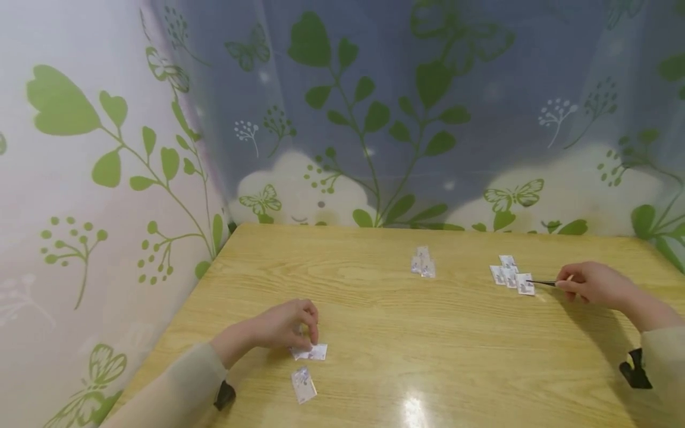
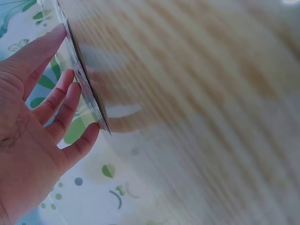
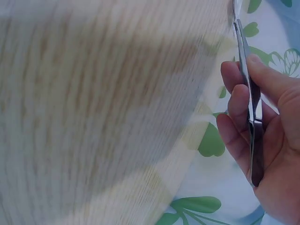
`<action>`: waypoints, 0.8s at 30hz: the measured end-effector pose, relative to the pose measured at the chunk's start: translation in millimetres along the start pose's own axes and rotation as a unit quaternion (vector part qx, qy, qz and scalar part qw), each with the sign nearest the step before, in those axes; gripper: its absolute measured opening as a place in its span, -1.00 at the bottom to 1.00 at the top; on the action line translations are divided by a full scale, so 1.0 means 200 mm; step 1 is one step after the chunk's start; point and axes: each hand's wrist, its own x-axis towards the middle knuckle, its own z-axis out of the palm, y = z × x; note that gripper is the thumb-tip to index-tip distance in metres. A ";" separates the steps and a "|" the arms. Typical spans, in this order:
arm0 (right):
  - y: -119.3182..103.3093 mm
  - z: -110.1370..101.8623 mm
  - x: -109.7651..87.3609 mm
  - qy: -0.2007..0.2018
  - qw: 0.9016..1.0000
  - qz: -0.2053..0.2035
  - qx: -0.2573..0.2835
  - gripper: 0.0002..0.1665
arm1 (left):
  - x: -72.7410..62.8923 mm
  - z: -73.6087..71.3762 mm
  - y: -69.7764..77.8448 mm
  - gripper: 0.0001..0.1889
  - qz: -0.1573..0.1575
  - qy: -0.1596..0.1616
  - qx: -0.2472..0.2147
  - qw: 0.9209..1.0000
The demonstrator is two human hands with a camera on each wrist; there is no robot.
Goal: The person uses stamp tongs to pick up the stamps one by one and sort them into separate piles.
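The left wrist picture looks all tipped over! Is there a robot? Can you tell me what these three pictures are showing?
No robot here: a person is working with two bare hands. The big picture comes from a camera on their head, looking forward and down. The other two come from cameras on the wrists, so the wood-grain table looks tipped there. Small printed cards lie on it: four in a group at the right, three in a group at the back near the middle, a single card at the front, and some cards partly hidden by the left hand, which touches them. The right hand pinches metal tweezers in its fingers, with the tips at the rightmost card.
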 end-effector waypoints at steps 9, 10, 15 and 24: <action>-0.01 -0.02 -0.05 0.009 1.000 0.023 -0.019 -0.77 | 0.00 0.01 0.00 -0.85 -0.004 0.000 0.011 1.000; -0.02 -0.02 -0.05 0.010 1.000 0.023 -0.019 -0.75 | 0.00 0.01 0.00 -0.85 -0.005 0.001 0.012 1.000; -0.13 0.00 -0.04 0.011 1.000 0.011 -0.009 -0.73 | -0.01 0.01 0.00 -0.85 -0.007 0.001 0.012 1.000; -0.52 0.13 0.04 0.006 0.996 -0.058 0.065 -0.78 | 0.00 0.01 0.00 -0.85 -0.008 0.003 0.015 1.000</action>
